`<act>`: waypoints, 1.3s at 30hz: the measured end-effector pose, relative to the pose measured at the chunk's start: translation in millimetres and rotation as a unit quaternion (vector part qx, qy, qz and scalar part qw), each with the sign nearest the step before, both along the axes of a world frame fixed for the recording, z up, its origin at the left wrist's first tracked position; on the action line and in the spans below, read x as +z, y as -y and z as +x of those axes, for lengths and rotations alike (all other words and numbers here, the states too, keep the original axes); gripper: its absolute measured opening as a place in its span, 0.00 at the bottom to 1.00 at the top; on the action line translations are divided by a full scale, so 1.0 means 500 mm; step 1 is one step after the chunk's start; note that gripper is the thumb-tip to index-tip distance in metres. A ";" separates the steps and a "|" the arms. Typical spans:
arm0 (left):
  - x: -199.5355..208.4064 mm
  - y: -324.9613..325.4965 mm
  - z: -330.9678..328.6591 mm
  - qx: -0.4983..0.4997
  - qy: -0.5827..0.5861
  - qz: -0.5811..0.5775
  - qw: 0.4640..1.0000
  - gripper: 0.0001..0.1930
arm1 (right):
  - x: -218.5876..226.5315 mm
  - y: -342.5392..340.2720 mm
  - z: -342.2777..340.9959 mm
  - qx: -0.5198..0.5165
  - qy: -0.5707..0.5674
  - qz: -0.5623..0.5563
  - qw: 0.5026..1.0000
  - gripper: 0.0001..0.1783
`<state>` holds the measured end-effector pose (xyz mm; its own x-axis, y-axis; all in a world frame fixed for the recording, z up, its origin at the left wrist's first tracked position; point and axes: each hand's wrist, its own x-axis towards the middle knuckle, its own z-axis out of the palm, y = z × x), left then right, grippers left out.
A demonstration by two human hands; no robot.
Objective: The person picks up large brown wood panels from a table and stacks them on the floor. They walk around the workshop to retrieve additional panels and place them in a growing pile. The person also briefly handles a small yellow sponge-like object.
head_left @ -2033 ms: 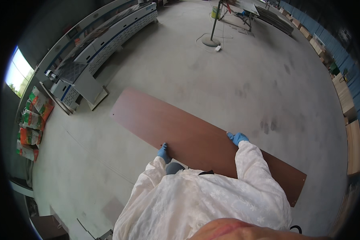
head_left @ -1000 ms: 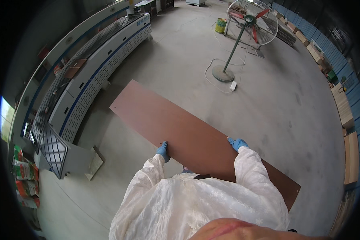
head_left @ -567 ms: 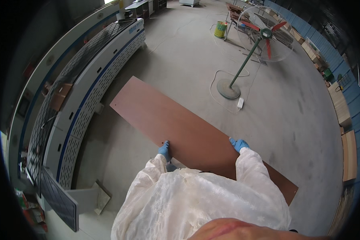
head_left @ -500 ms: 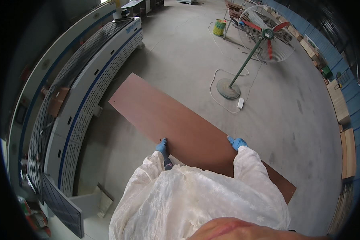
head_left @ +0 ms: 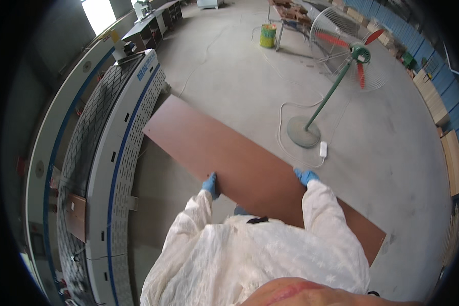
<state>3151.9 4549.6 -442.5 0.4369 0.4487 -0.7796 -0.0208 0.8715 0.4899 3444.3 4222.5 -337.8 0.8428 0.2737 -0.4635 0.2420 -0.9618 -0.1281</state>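
A long reddish-brown board (head_left: 239,158) is held flat in front of my body, slanting from far left to near right. Small dark holes show by its left edge. My left hand (head_left: 210,185), in a blue glove, is closed on the board's near edge. On its far edge, right of the middle, my right hand (head_left: 306,176) grips with the thumb side on top; it wears the same blue glove. Most fingers of both hands are hidden under the board. White sleeves cover my forearms, and the right one crosses over the board.
A long white machine (head_left: 104,168) with a blue stripe runs along the left; a small brown panel (head_left: 76,217) lies on its black belt. Ahead right stands a floor fan (head_left: 359,53), its white cable and power strip (head_left: 323,149) on the floor. Farther off are a yellow-green bucket (head_left: 268,35) and a table.
My view has shifted forward and turned: the fan now stands farther right and the machine's near end has slid toward me. Both hands keep their hold on the board.
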 end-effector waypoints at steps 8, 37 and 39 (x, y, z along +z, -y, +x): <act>0.023 -0.381 0.247 0.003 -0.082 -0.039 0.996 0.29 | 0.028 -0.389 0.265 0.000 -0.024 -0.021 0.999 0.52; 0.020 -1.949 1.432 -0.074 -0.021 -0.024 0.997 0.15 | -0.029 -1.825 1.274 -0.134 -0.088 -0.014 0.987 0.51; 0.034 -2.023 1.507 -0.075 0.030 -0.035 0.996 0.16 | -0.016 -1.907 1.357 -0.135 -0.075 -0.011 0.988 0.50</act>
<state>3905.2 5561.1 -425.4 0.5417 0.3202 -0.7772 0.0847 0.8991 0.4295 4122.7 5176.2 -345.7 0.8055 0.0373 -0.5914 -0.0430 -0.9917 -0.1211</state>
